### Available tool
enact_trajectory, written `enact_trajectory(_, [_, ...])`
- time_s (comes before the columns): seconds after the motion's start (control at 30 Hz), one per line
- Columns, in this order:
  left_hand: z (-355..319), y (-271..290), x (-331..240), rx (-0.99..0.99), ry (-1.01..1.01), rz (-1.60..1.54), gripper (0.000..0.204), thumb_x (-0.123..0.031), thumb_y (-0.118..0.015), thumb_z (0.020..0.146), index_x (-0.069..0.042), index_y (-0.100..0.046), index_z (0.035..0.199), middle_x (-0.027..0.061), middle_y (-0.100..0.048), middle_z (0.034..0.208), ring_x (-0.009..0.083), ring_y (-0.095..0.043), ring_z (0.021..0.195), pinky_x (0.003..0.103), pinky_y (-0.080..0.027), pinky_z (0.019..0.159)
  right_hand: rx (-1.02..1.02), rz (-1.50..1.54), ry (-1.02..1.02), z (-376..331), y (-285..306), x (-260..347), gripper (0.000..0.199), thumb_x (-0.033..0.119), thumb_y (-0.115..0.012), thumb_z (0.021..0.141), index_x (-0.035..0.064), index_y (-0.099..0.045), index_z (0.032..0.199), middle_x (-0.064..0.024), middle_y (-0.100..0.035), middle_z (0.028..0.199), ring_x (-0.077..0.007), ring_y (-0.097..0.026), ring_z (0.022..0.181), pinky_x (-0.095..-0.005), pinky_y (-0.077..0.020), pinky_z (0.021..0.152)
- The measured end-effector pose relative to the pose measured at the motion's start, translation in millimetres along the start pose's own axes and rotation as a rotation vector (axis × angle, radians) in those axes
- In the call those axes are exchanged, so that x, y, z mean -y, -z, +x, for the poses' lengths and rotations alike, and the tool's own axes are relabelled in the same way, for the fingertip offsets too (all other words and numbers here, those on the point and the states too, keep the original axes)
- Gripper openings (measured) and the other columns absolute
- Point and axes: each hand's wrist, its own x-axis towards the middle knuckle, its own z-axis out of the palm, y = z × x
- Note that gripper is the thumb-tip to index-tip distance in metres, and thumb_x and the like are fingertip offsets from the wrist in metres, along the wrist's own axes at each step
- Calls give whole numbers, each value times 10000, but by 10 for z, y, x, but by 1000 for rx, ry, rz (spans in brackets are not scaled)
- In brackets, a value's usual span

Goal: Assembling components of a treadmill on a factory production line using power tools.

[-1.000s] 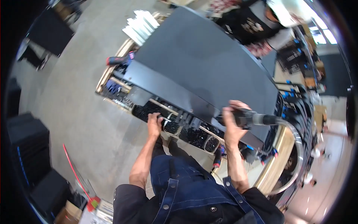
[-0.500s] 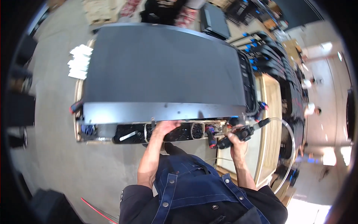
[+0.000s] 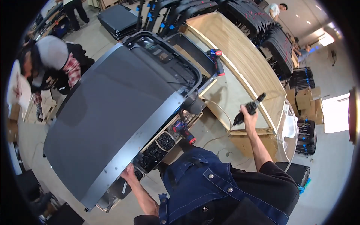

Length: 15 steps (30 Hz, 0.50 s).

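A large dark grey panel [image 3: 108, 101], with a bright metal strip [image 3: 137, 135] along its near side, lies slanted before me. My left hand [image 3: 128, 173] is at that strip's lower edge, its fingertips partly hidden against the panel. My right hand [image 3: 250, 117] is closed around a black handheld power driver [image 3: 253, 106], held out to the right, apart from the panel. Below the strip sit bins of small black parts [image 3: 165, 141]. Beside them rests a red-and-blue cordless driver [image 3: 183, 131]. Another such driver [image 3: 217, 62] lies beyond the panel's right end.
A wooden-sided bench [image 3: 236, 63] stands to the right. A clear hose [image 3: 294, 138] loops near my right arm. Stacked black frames [image 3: 258, 18] fill the back. Across the panel at left, a co-worker in a grey cap [image 3: 52, 52] bends over.
My view has turned to the right, so the panel now appears slanted. My right hand has carried the driver away from the panel's edge to the right. My left hand stays along the strip.
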Motion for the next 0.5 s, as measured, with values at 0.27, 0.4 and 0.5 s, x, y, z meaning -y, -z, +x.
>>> enact_trajectory(0.27, [-350,308,-179,13,-891,1437,481,-212,-912,757,-50,-632,1112,27,-652,1061,164,-593,967,331,-516,839,446,-188,-3,1876,-754,-1548,355,218,-897,752,17,-638,887,-7,-634,779,-100,-582,717,-298,-508,657])
enact_trajectory(0.4, [-106,-182,138,158,-311,45,457,-258,-659,981,46,-570,1310,182,-597,1374,322,-532,1296,553,-393,1130,521,-304,-13,2157,-1147,-2338,361,184,-910,712,15,-650,898,-9,-642,781,-137,-586,719,-332,-520,713])
enact_trajectory(0.5, [-328,-95,28,77,-472,18,426,-256,-490,1056,62,-557,1331,211,-590,1383,356,-530,1291,584,-346,1148,595,-333,-46,2090,-1537,-2491,350,163,-901,708,27,-669,933,-23,-655,797,-158,-597,737,-356,-526,754])
